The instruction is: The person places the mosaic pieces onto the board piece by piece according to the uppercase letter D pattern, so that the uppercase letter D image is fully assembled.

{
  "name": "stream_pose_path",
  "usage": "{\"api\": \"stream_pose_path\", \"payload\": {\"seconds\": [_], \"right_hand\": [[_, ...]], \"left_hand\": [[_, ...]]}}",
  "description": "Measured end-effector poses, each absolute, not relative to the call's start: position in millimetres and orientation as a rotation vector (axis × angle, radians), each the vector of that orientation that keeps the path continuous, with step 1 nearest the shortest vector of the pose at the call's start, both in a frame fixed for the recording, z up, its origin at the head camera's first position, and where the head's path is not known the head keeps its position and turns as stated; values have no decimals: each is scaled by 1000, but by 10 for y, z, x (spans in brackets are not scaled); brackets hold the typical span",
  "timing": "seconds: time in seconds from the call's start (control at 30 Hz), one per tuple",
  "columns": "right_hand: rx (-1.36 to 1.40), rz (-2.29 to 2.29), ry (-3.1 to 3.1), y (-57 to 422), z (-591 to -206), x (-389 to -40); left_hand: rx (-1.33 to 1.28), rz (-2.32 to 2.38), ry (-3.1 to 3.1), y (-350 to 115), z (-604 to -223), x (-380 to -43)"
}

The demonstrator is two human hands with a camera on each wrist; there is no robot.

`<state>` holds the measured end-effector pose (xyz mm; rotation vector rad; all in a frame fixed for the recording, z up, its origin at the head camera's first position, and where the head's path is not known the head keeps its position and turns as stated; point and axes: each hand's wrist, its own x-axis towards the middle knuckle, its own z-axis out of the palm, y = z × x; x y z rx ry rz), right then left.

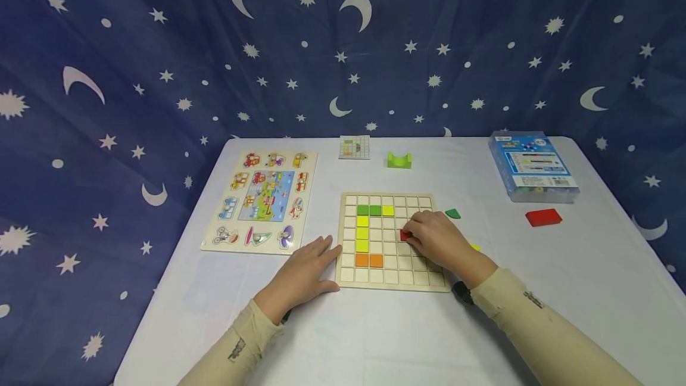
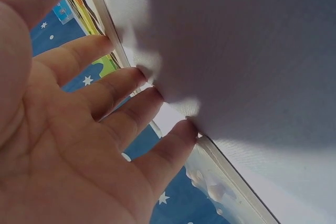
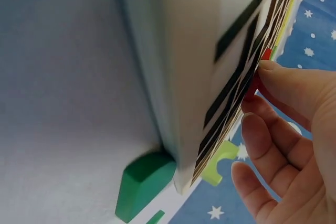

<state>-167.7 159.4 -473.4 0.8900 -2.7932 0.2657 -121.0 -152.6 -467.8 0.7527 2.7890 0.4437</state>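
A wooden grid board (image 1: 386, 286) lies on the white table. In its cells are two green tiles (image 1: 368, 210), several yellow tiles (image 1: 362, 233) and two orange tiles (image 1: 369, 260). My right hand (image 1: 442, 243) is over the board's right half, thumb and fingertips pinching a red tile (image 1: 404, 235) at a cell; the right wrist view shows the red piece (image 3: 255, 80) between thumb and finger. At the board's left edge rests my left hand (image 1: 306, 273), its fingers spread and the fingertips right at the rim, as the left wrist view (image 2: 173, 135) also shows from the palm side.
A picture puzzle board (image 1: 214, 245) lies at the left. At the back are a small pattern card (image 1: 354, 147) and a light green arch block (image 1: 399, 161). A plastic box (image 1: 536, 165) and a red block (image 1: 543, 217) sit at right; a dark green piece (image 1: 452, 213) lies beside the grid board.
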Motion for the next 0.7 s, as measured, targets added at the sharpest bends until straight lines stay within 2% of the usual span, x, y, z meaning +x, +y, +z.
{"api": "stream_pose_path", "payload": {"seconds": [0.43,0.7], "right_hand": [[925,237,-2759,1566,-4743,-1653],[887,276,-2821,1733,-4649,-1604]], "left_hand": [[768,426,2802,-1530,-4677,-1214],[763,440,2797,-1527,-4676,-1209]]}}
